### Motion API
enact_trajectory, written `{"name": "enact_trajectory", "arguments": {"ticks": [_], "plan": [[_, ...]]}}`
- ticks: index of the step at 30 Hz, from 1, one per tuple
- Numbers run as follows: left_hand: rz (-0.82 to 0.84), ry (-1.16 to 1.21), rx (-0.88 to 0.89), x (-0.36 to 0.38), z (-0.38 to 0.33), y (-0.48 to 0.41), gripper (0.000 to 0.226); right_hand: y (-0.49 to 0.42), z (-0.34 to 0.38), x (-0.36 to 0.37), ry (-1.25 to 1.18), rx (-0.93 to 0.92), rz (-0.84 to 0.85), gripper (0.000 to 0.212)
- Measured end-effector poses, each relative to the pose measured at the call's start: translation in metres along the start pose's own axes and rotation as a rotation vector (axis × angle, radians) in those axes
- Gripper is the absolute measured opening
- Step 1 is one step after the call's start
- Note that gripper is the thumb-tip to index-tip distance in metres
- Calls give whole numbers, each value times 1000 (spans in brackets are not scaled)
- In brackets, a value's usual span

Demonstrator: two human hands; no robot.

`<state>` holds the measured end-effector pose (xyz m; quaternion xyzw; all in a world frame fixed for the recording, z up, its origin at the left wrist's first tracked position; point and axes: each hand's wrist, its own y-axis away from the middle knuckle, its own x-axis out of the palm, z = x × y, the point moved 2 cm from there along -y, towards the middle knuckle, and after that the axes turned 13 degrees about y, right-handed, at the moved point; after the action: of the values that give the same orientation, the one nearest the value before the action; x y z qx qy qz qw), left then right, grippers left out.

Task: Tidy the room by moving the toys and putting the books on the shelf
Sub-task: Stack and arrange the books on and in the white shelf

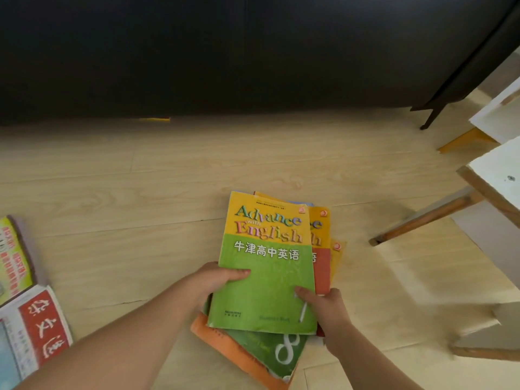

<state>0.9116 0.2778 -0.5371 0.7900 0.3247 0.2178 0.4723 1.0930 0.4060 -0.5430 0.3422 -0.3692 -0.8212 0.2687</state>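
Observation:
A stack of several "Advance with English" textbooks is held just above the wooden floor. The top book [267, 277] has a yellow and green cover. Beneath it show a red-covered book [322, 266] and a green book with an orange edge [270, 353]. My left hand [216, 280] grips the stack's left edge, thumb on the green cover. My right hand [323, 305] grips the lower right corner, thumb on top.
Two more books lie on the floor at the left: a green and yellow one [14, 257] and a red and white one [39, 325]. A black sofa [225, 52] fills the back. White wooden-legged furniture [495, 170] stands at the right.

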Motion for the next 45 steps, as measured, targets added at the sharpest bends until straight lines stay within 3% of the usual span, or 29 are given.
{"name": "enact_trajectory", "arguments": {"ticks": [5,10,16,22,27,33,36,45], "plan": [[-39,-50,145,-15,-20,21,22,22,21,5,-141,-55,148,16],[-156,-75,190,-27,-65,91,27,83,75,-9,-174,-61,173,22],[-193,-92,192,-22,-154,257,47,229,177,-82,-174,-46,185,15],[-144,-113,224,12,-276,428,18,380,287,-178,-164,-40,156,22],[-108,-243,308,52,-368,525,30,460,354,-253,-231,-79,114,11],[-23,-457,380,138,-444,554,43,478,377,-330,-421,-48,4,13],[20,-538,422,201,-477,551,31,458,386,-381,-492,-36,-20,14],[172,-670,452,394,-572,513,24,383,413,-540,-663,23,-120,13]]}}
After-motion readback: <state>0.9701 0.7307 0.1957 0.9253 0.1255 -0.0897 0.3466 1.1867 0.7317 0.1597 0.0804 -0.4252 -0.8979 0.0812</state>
